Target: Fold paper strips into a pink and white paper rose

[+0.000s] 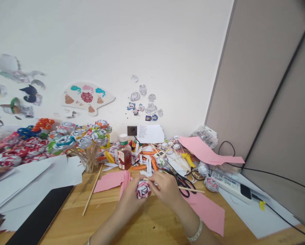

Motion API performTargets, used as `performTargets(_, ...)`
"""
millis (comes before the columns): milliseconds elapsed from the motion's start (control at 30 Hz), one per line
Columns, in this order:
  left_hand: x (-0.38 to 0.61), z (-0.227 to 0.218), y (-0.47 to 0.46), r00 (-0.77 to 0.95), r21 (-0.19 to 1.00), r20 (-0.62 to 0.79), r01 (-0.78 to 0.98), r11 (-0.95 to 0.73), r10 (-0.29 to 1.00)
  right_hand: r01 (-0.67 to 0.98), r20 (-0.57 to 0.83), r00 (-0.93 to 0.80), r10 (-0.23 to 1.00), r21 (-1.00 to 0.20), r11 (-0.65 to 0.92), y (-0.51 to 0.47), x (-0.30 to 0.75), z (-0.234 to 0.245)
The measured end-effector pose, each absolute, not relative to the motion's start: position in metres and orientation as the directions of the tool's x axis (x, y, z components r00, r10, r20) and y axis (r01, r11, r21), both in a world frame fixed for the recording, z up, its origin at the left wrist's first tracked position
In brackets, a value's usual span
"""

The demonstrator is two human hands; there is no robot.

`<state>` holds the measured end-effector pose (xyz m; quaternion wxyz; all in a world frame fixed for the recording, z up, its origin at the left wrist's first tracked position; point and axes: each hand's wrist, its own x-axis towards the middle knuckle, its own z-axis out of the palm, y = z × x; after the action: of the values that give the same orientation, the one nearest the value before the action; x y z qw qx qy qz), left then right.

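My left hand (132,194) is curled around a crumpled pink-and-white paper flower (143,189), its fingers closed on the side of it. My right hand (165,188) has its fingers pinched at the flower's upper right edge. A thin wooden stick (192,190) runs through the right hand, its pale tip appearing at the top of the flower. Part of the flower is hidden by the fingers. Pink paper pieces (110,181) lie left of my hands, and a pink sheet (208,212) lies to the right. Black-handled scissors (180,180) rest just behind my right hand.
A bunch of paper flowers on sticks (91,160) stands at left, near white sheets (34,183) and a black flat panel (43,216). A loose stick (92,190), a jar (125,153), paper scraps, a yellow glue gun (188,160) and a power strip (230,185) surround the work area.
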<state>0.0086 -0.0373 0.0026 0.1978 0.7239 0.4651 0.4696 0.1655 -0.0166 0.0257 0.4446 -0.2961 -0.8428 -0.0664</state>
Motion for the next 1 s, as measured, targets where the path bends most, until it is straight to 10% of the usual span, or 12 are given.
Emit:
performTargets(500,0.0085,-0.0006,-0.0356,0.134,0.699,0.512,0.509,-0.502,0.848,0.583,0.76,-0.546,0.352,0.042,0.812,-0.0134,0.1661,0.0232)
performTargets(1000,0.0095,0.0024,-0.0383,0.12,0.661,0.539,0.553,-0.507,0.834,0.632,0.749,-0.482,0.454,-0.062,0.773,-0.0142,0.1638,0.0241)
